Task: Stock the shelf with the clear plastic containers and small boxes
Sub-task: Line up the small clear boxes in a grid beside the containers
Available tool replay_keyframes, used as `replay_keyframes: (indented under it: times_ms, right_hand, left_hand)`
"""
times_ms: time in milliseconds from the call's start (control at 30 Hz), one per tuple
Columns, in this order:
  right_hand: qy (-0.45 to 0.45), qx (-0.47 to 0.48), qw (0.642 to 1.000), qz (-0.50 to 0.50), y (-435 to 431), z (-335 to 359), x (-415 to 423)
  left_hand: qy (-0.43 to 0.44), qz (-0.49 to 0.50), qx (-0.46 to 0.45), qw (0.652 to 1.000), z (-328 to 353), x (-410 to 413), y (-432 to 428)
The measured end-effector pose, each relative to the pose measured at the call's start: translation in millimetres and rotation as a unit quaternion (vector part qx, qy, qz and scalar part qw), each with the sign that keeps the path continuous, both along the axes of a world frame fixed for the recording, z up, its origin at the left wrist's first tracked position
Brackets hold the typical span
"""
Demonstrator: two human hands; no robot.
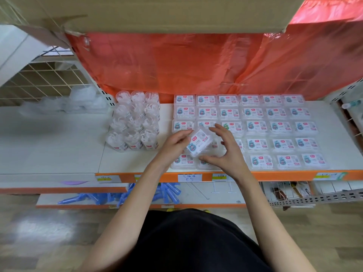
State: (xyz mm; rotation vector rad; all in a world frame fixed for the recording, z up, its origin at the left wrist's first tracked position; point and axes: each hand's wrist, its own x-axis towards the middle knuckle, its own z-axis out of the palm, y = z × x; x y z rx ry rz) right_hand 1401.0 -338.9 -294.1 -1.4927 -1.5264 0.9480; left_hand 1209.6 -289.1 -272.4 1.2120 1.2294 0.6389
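Note:
A small clear box [198, 143] with a red and blue label is tilted above the shelf. My left hand [173, 143] holds its left side with curled fingers. My right hand [225, 152] curves around its right and lower edges, thumb under it. Beneath and to the right, several rows of the same small boxes [275, 126] lie flat on the white shelf [64, 146]. Left of them stand several clear round containers [135, 122] packed close together. The boxes under my hands are partly hidden.
An orange plastic sheet [186, 63] hangs behind the shelf, under a cardboard box [157, 12]. Crumpled clear wrap [64, 104] lies at the back left before a wire grid. Price tags line the orange shelf edge [275, 174]. Blue items [137, 195] fill the lower shelf.

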Motion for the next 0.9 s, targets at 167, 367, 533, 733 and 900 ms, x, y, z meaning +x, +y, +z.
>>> replay_keyframes:
  times_ms: [167, 367, 533, 733, 900]
  right_hand:
    - [-0.076, 0.017, 0.996, 0.034, 4.2, 7.0, 0.7]
    - [-0.105, 0.014, 0.991, -0.077, 3.0, -8.5, 2.9]
    - [-0.127, -0.038, 0.98, -0.147, 5.8, -27.9, 5.7]
    - [-0.153, -0.036, 0.978, -0.138, 7.3, -41.0, 0.8]
    - [-0.182, -0.039, 0.973, -0.137, 3.5, -43.8, -5.1]
  left_hand:
    - [0.04, -0.099, 0.011, 0.994, 1.0, 2.3, 4.5]
    - [0.195, -0.032, 0.245, 0.949, -16.3, -1.9, -2.8]
    - [0.347, -0.059, 0.3, 0.887, -42.5, -13.8, -9.0]
    - [0.353, -0.078, 0.295, 0.885, -53.7, -10.6, -19.7]
    - [0.355, -0.078, 0.291, 0.885, -53.6, -12.0, -15.7]
